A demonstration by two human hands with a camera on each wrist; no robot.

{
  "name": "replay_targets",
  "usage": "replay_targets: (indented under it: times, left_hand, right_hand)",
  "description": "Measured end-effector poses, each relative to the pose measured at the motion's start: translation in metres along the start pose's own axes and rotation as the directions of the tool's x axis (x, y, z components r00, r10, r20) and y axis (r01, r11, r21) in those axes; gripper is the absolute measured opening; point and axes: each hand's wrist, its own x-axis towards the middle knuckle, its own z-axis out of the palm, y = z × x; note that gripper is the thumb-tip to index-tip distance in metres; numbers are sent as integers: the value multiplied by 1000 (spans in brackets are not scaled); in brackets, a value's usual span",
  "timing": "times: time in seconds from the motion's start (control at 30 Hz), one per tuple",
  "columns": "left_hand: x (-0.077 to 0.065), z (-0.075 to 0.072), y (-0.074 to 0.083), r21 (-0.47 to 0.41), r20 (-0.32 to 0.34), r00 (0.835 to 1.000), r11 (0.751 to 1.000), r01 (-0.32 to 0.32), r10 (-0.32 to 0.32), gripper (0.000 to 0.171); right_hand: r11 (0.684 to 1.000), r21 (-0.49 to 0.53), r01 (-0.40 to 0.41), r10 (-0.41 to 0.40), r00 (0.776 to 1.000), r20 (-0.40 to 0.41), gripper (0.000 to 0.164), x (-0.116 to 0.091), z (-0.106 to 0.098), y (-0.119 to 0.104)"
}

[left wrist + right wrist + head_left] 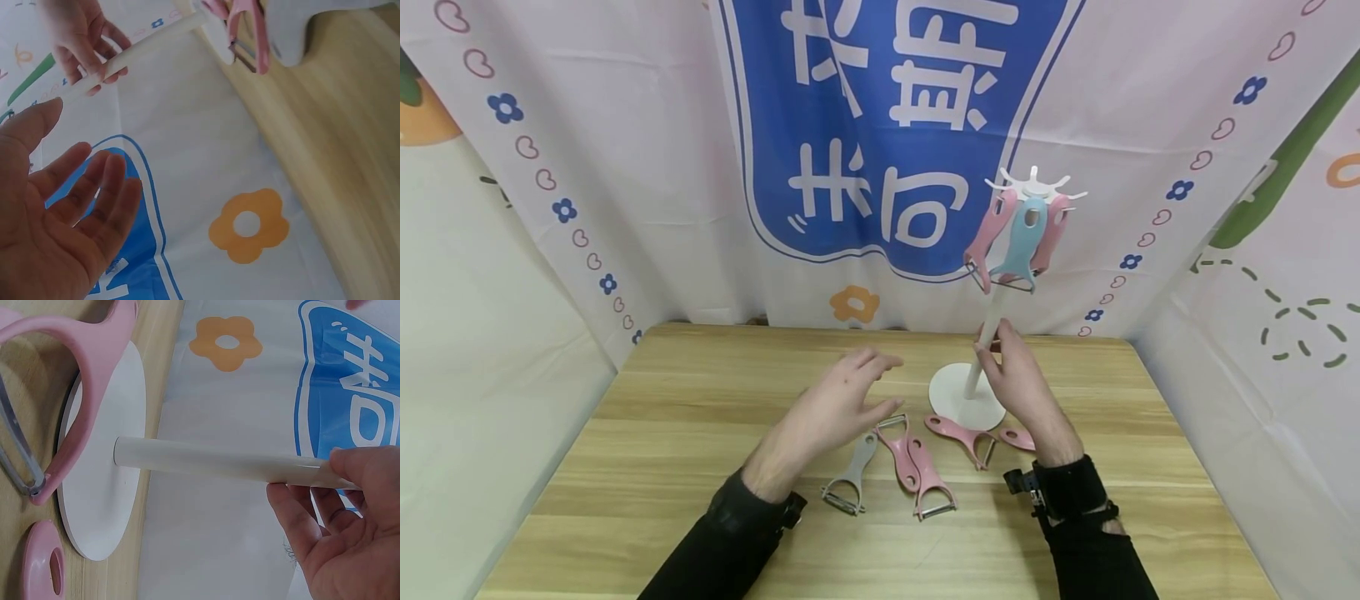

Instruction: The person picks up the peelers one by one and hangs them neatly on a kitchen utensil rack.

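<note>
Pole (200, 459) in right hand (1021, 385), left (829, 407) relaxed

The stand (994, 305) is right of centre, toward the far side of the table (647, 467), hanging peelers (1026, 239) at its top. My feed shows two loose peelers (951, 427) just before its base, three other peelers (897, 454) left, a curtain (662, 208) behind.

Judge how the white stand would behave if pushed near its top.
The white stand may well tip, with peelers hung high on a slim pole. Its flat, round base should resist small nudges. The pole is probably stiff, looking straight along its length.
</note>
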Motion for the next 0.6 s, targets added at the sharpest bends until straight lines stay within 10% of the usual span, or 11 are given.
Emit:
replay_targets:
  times: [0.6]
  left_hand:
    - [-21,31,-14,78,181,983,997,-24,9,53]
  right_hand:
    - [1000,-9,-10,10,1000,1,20,0,1,0]
